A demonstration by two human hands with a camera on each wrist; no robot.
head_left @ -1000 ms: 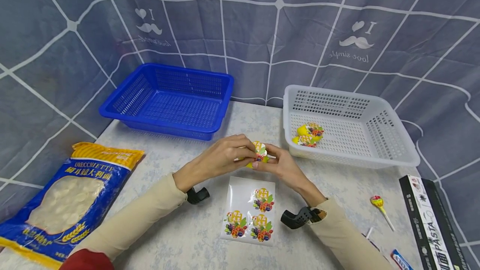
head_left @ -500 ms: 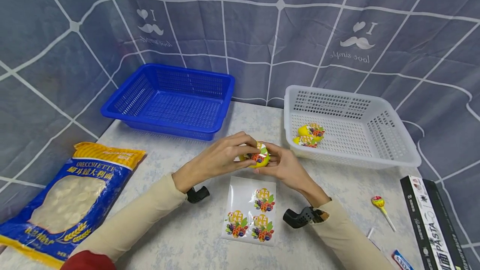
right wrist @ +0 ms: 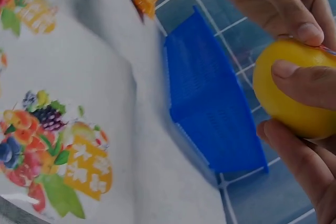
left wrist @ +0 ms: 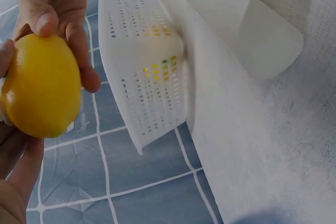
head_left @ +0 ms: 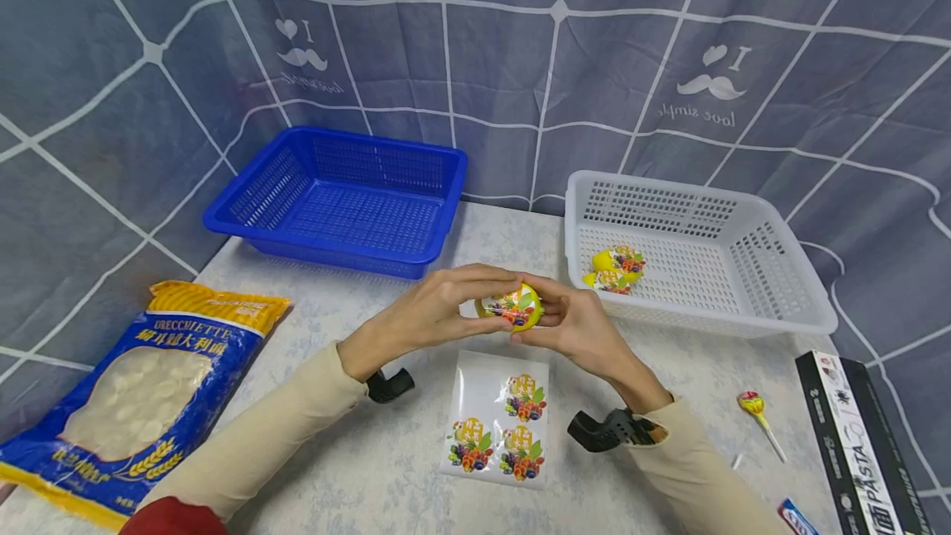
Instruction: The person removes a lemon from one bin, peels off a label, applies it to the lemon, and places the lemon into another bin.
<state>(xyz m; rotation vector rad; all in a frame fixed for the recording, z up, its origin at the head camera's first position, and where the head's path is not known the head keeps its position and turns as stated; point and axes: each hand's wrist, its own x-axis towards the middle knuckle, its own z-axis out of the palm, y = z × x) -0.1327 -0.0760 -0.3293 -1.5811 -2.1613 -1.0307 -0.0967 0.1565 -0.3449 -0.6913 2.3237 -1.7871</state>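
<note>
A yellow lemon [head_left: 531,320] is held between both hands above the tabletop, with a printed fruit sticker [head_left: 508,305] on its upper face. My left hand [head_left: 438,304] grips its left end, thumb below and fingers over the top. From the other side my right hand [head_left: 583,324] curls its fingers and thumb round the lemon. The lemon [left wrist: 44,87] shows smooth and bare toward the left wrist camera. In the right wrist view, my right thumb lies across the lemon [right wrist: 294,121]. Below the hands is a white sticker sheet [head_left: 475,382] with several fruit stickers.
A white basket [head_left: 698,316] at right holds two stickered lemons [head_left: 605,261]. A blue basket [head_left: 334,250] stands back left. A pasta bag [head_left: 141,403] lies left. At right are a lollipop [head_left: 754,404], a pasta box [head_left: 854,444] and a small blue packet [head_left: 797,514].
The left fingers have moved across the sticker and off its middle, so more of it shows lying flat. The right hand has shifted slightly right, its fingers further round the lemon.
</note>
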